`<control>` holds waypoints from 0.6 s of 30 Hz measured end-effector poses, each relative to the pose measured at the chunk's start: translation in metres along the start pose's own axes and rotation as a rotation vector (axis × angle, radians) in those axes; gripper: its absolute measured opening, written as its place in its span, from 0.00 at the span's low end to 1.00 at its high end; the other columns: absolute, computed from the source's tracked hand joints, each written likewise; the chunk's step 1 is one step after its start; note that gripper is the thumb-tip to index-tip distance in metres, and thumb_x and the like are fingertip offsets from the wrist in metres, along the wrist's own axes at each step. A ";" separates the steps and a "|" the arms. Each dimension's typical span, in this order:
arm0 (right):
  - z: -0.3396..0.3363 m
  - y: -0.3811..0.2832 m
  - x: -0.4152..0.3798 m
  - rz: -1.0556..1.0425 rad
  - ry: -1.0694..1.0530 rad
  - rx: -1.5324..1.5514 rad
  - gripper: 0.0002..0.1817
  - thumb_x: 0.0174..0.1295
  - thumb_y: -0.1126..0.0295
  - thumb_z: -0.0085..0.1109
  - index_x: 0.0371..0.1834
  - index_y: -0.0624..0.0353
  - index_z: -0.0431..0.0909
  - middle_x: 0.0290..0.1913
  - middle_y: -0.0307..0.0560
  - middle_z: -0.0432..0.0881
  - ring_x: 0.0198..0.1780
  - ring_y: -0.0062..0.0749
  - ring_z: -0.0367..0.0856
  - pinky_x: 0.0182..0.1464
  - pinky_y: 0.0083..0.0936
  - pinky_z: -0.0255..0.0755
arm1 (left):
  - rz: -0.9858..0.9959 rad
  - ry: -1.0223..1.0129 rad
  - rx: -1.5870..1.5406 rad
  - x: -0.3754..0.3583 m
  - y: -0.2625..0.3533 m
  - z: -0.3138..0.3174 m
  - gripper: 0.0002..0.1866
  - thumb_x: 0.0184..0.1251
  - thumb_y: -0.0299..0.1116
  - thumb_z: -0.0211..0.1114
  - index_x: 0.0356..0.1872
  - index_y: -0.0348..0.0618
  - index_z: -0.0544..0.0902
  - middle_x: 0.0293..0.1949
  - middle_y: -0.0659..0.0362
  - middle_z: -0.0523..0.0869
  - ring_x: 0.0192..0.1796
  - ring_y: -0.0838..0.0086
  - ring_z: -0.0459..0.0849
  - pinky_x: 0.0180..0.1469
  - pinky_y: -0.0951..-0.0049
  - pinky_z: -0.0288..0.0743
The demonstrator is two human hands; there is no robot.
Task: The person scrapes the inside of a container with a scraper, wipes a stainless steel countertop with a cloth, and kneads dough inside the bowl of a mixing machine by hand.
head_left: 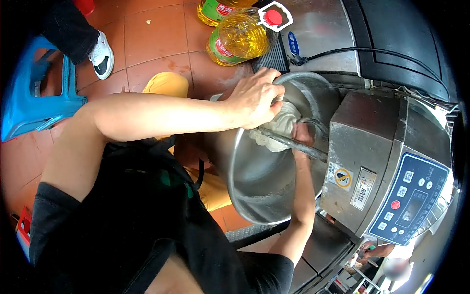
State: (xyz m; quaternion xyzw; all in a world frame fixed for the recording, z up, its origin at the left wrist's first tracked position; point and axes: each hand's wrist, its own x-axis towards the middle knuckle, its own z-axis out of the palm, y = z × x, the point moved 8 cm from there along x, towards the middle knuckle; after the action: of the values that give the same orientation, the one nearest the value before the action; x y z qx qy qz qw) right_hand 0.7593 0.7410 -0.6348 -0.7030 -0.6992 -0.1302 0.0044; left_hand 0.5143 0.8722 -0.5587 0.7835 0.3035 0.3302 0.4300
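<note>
My left hand point(257, 98) is closed over the rim of a large steel mixing bowl point(262, 181) belonging to a dough mixer. Inside the bowl lies a pale, soft lump of dough point(279, 130). Reaching in from the lower side, my right hand point(303, 133) grips at the dough, its fingers partly hidden and blurred. A metal bar point(289, 141) from the mixer crosses between the two hands, close to both. Behind my right hand, part of a curved mixing hook point(317, 123) shows.
The mixer head point(360, 147) has a blue control panel point(410, 201). Oil jugs point(237, 39) stand on the tiled floor beyond the bowl. A blue stool point(34, 103) and a person's shoe point(102, 56) are at upper left. A black cable point(372, 50) crosses nearby equipment.
</note>
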 end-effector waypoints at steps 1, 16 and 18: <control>0.000 -0.005 -0.003 -0.057 -0.025 -0.045 0.19 0.68 0.52 0.46 0.34 0.59 0.74 0.32 0.59 0.78 0.36 0.61 0.78 0.37 0.51 0.71 | 0.004 0.000 0.000 0.000 0.000 -0.001 0.08 0.58 0.33 0.64 0.34 0.39 0.82 0.55 0.46 0.74 0.58 0.53 0.73 0.56 0.56 0.71; -0.008 -0.012 -0.074 0.217 -0.453 -0.261 0.18 0.61 0.61 0.54 0.52 0.58 0.72 0.57 0.53 0.72 0.58 0.48 0.74 0.53 0.41 0.73 | 0.008 0.011 -0.006 -0.001 0.001 -0.001 0.08 0.58 0.32 0.63 0.34 0.39 0.82 0.54 0.47 0.75 0.57 0.54 0.73 0.55 0.57 0.72; -0.008 -0.056 -0.107 0.184 -0.795 -0.365 0.18 0.62 0.59 0.54 0.50 0.58 0.73 0.50 0.55 0.79 0.52 0.46 0.79 0.52 0.40 0.75 | 0.011 0.018 -0.014 0.000 0.000 -0.001 0.07 0.58 0.32 0.64 0.34 0.39 0.82 0.53 0.47 0.75 0.57 0.54 0.73 0.55 0.57 0.72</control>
State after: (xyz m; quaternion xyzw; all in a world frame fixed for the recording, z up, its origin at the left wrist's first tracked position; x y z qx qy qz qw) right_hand 0.7041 0.6359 -0.6569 -0.7471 -0.5465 0.0298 -0.3773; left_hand 0.5140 0.8726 -0.5583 0.7791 0.3009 0.3417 0.4311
